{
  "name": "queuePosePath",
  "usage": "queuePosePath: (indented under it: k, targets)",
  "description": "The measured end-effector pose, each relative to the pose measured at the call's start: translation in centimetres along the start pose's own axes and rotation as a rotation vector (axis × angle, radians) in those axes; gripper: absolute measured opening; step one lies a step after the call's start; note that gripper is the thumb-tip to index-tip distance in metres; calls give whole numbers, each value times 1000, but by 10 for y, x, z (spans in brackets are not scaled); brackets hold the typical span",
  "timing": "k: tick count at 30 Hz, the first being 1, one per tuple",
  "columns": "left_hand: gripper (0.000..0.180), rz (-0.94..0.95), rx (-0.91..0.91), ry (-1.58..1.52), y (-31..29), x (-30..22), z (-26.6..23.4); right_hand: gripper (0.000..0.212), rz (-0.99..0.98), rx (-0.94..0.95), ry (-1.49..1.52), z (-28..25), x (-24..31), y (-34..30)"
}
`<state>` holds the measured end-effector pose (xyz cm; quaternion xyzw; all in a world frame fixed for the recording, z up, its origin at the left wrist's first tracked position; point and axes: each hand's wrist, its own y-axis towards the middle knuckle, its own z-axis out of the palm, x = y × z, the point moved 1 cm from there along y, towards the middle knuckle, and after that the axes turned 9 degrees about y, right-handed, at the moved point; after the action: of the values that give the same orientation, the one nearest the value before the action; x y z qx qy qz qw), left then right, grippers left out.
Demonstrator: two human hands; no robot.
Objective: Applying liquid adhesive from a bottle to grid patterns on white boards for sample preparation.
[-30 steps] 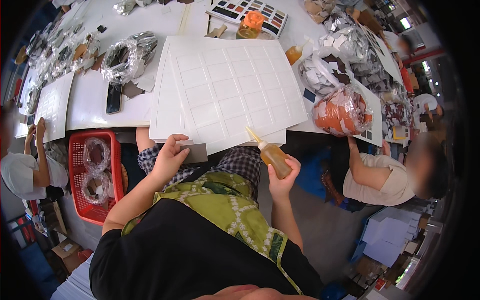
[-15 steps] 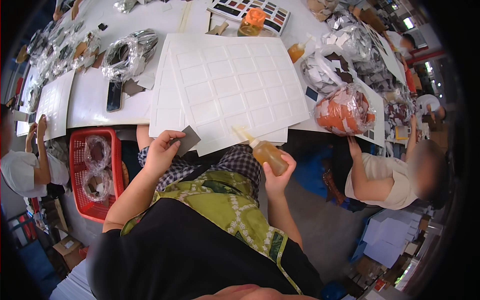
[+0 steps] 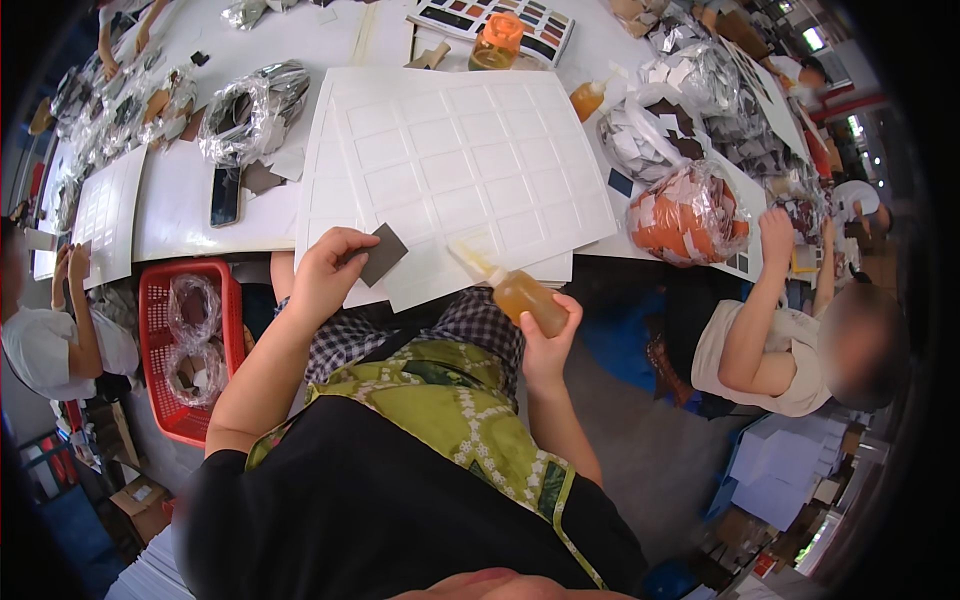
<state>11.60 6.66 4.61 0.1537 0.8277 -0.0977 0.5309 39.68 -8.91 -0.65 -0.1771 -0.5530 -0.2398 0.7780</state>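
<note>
Between the thumb and fingers of my left hand (image 3: 333, 272) is a dark grey swatch (image 3: 383, 256), held over the near left edge of a white board. My right hand (image 3: 549, 341) is wrapped around a squeeze bottle (image 3: 529, 303) of amber liquid. Its pale nozzle points up and left, over the near edge of the same white board (image 3: 480, 150). Raised lines divide that board into rows of rectangular frames. More white sheets lie beneath it, turned at a slightly different angle.
An orange-capped jar (image 3: 497, 42) and a swatch book (image 3: 540, 25) stand beyond the board. To the right lie a bag of orange pieces (image 3: 690, 218) and another squeeze bottle (image 3: 588, 98). A phone (image 3: 226, 195) and red basket (image 3: 152, 350) are leftward. Co-workers sit on both sides.
My left hand has moved up slightly with the swatch, further over the board. The squeeze bottle has shifted a little left. The right-hand co-worker has raised a hand.
</note>
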Motion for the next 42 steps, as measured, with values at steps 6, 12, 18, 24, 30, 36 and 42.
queuePosePath:
  k: [6,12,18,24,30,36,42]
  targets:
    - [23,75,73,108,27,-17,14,50,-235,73,-263,-19,6,5]
    - [23,142,175,158,48,-30,45,45,393,35,859,-33,-4,7]
    - [25,209,339,219,57,-38,91,48,485,-32,1122,-26,-3,21]
    - [22,211,303,307,61,-34,101,49,475,-38,1074,-28,-13,19]
    - [21,261,239,386,59,-28,108,49,474,-38,1060,-27,-14,20]
    - [22,293,270,468,58,-31,110,46,501,-50,1064,-27,-15,19]
    - [36,586,59,1017,40,-41,108,43,503,-50,1082,-27,-14,18]
